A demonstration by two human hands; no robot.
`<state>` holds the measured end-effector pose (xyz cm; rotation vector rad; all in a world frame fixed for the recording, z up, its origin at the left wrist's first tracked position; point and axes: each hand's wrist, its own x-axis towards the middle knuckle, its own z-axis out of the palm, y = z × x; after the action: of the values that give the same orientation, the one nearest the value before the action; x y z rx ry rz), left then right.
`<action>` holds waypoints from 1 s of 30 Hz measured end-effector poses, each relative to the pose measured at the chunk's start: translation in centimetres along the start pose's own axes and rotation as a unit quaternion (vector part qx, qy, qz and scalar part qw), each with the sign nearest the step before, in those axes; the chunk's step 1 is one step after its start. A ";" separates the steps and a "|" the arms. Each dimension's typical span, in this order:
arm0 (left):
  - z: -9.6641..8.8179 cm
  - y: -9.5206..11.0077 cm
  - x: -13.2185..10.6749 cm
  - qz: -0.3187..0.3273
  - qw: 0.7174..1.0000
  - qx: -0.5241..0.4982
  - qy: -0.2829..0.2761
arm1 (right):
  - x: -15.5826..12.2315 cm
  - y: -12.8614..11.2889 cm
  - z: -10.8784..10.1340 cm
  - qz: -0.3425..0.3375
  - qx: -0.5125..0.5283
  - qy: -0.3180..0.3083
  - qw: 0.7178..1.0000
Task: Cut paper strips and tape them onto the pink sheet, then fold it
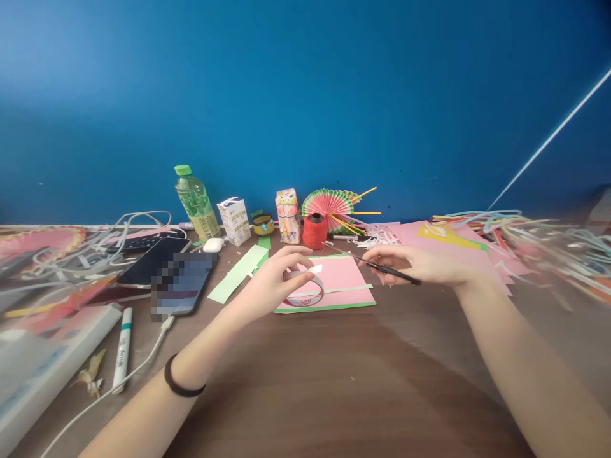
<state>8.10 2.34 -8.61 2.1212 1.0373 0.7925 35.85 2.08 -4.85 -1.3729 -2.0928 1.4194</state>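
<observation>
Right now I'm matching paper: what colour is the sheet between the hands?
The sheet is pink with green edging, best in the head view.

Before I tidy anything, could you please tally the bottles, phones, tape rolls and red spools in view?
Bottle: 1
Phones: 2
Tape roll: 1
Red spool: 1
Total: 5
</observation>
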 end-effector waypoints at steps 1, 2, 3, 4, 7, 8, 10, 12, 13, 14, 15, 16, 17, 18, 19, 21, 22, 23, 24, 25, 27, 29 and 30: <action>0.0 0.2 0.0 0.000 1.000 -0.008 -0.004 | 0.1 0.0 0.2 -0.010 -0.012 -0.007 1.000; 0.0 0.3 0.0 0.000 1.000 -0.015 -0.008 | 0.1 0.0 0.3 -0.020 -0.023 -0.016 0.999; 0.0 0.4 -0.1 0.002 1.000 -0.021 -0.011 | 0.2 0.1 0.5 -0.029 -0.030 -0.024 0.999; 0.0 0.5 -0.1 0.005 1.000 -0.025 -0.012 | 0.3 0.1 0.6 -0.035 -0.030 -0.033 0.998; 0.1 0.7 -0.1 0.004 1.000 -0.027 -0.012 | 0.5 0.4 1.0 -0.052 0.005 -0.056 0.997; 0.1 0.7 -0.1 -0.003 1.000 -0.027 -0.012 | 0.6 0.5 1.1 -0.053 0.011 -0.058 0.997; 0.2 0.7 -0.1 -0.023 0.999 -0.028 -0.006 | 0.7 0.3 1.2 -0.047 0.012 -0.045 0.998; 0.2 0.6 -0.1 -0.041 0.999 -0.029 0.005 | 0.7 -0.1 1.2 -0.033 0.006 0.001 0.999; 0.2 0.5 -0.1 -0.047 0.999 -0.026 0.012 | 0.7 -0.4 1.1 -0.023 0.000 0.034 0.999; 0.2 0.3 0.0 -0.052 0.998 -0.017 0.020 | 0.7 -0.6 1.1 -0.011 -0.008 0.068 0.998; 0.1 0.1 0.0 -0.058 0.998 -0.003 0.030 | 0.7 -0.8 1.1 0.002 -0.016 0.100 0.995; 0.0 -0.1 0.1 -0.062 0.997 0.018 0.044 | 0.7 -0.9 1.0 0.014 -0.022 0.127 0.992; -0.1 -0.3 0.2 -0.064 0.995 0.046 0.063 | 0.7 -1.0 1.0 0.024 -0.025 0.146 0.989; -0.3 -0.6 0.3 -0.067 0.991 0.077 0.084 | 0.7 -1.0 0.9 0.033 -0.025 0.160 0.986; -0.6 -0.9 0.3 -0.074 0.986 0.111 0.100 | 0.7 -1.0 0.9 0.041 -0.025 0.169 0.984; -1.3 -1.4 0.4 -0.112 0.970 0.183 0.114 | 0.7 -0.8 0.9 0.047 -0.022 0.175 0.983; -1.7 -1.6 0.4 -0.140 0.959 0.221 0.109 | 0.7 -0.6 0.9 0.045 -0.018 0.174 0.984; -2.1 -1.8 0.3 -0.170 0.946 0.259 0.100 | 0.7 -0.6 0.9 0.042 -0.013 0.171 0.984; -2.4 -1.9 0.3 -0.196 0.931 0.294 0.092 | 0.7 -0.5 0.9 0.040 -0.009 0.169 0.985; -2.7 -2.0 0.2 -0.215 0.918 0.321 0.087 | 0.7 -0.5 0.9 0.040 -0.007 0.167 0.985; -3.2 -2.2 0.1 -0.234 0.900 0.358 0.082 | 0.7 -0.6 0.9 0.044 -0.008 0.168 0.985; -3.5 -2.3 0.1 -0.241 0.890 0.379 0.085 | 0.6 -0.9 1.0 0.050 -0.012 0.172 0.984; -3.6 -2.2 0.1 -0.241 0.886 0.386 0.089 | 0.6 -1.0 1.0 0.054 -0.015 0.171 0.984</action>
<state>4.49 4.52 -8.07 2.2382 2.1502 0.3414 34.36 1.90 -4.66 -1.6307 -1.8494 1.0972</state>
